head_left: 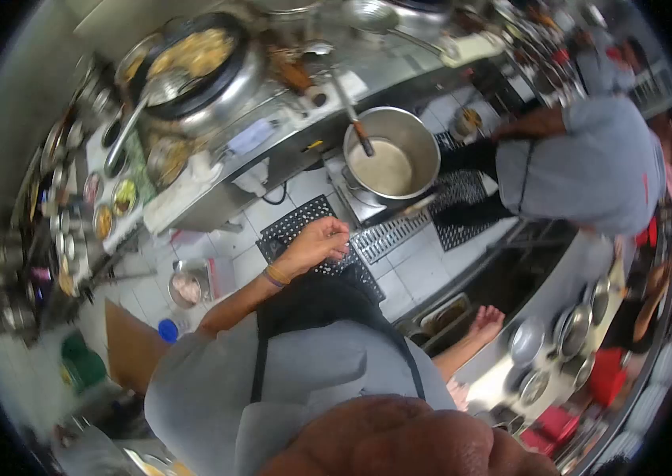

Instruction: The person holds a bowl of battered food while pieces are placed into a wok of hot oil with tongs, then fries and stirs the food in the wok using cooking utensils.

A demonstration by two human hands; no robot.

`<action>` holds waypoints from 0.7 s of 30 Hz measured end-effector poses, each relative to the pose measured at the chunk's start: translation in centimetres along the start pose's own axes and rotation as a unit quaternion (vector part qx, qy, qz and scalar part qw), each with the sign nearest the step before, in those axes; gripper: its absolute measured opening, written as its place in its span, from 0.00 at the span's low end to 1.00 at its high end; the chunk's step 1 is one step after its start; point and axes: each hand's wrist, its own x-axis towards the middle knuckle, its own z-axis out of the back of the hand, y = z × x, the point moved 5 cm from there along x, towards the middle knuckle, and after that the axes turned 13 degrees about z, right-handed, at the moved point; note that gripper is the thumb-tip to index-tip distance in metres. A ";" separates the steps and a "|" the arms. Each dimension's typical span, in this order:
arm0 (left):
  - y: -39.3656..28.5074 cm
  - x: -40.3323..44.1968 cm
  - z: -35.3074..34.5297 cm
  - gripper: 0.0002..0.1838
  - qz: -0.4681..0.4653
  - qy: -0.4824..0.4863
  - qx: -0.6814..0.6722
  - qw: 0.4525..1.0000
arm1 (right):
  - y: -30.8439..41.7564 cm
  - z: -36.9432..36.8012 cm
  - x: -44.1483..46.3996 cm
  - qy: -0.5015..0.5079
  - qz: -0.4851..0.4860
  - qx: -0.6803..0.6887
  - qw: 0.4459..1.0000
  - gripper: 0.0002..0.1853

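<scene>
My left hand (322, 242), with thin bands round its wrist, hangs in front of my apron over a black perforated floor mat (292, 222). Its fingers are curled in, and no object shows in them. Ahead of that hand stands a large steel pot (429, 163) on a low burner, apart from the fingers, with pale liquid inside. Out to my right side, my right hand (487, 324) is held with its fingers loosely bent and apart, holding nothing. It is near the edge of a counter (503, 377) and touches no utensil that I can see.
A ladle (349, 107) slants over the pot's rim. Ahead left, a black wok (217, 91) holds food and a skimmer (165, 87). A co-worker (582, 166) stands at the right. Metal bowls (526, 341) line the right counter; a cardboard box (131, 345) stands left.
</scene>
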 end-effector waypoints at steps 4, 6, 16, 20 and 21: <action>-0.7 -0.7 3.4 0.11 -0.026 -0.033 -0.021 0.999 | -9.5 -13.4 -8.3 0.198 -0.169 -0.024 0.965 0.12; -0.8 -1.2 5.7 0.12 -0.037 -0.037 -0.039 0.998 | -11.3 -20.9 -15.0 0.247 -0.175 -0.056 0.951 0.21; 0.0 -6.8 22.2 0.14 -0.109 -0.135 -0.118 0.978 | -9.9 -55.1 -33.7 0.603 -0.130 0.020 0.787 0.25; 2.4 -9.6 27.5 0.12 -0.109 -0.183 -0.100 0.972 | -13.0 -66.8 -37.3 0.599 -0.116 -0.030 0.792 0.30; 3.1 -10.5 28.3 0.12 -0.113 -0.194 -0.108 0.968 | -14.9 -69.1 -37.0 0.589 -0.116 -0.057 0.798 0.29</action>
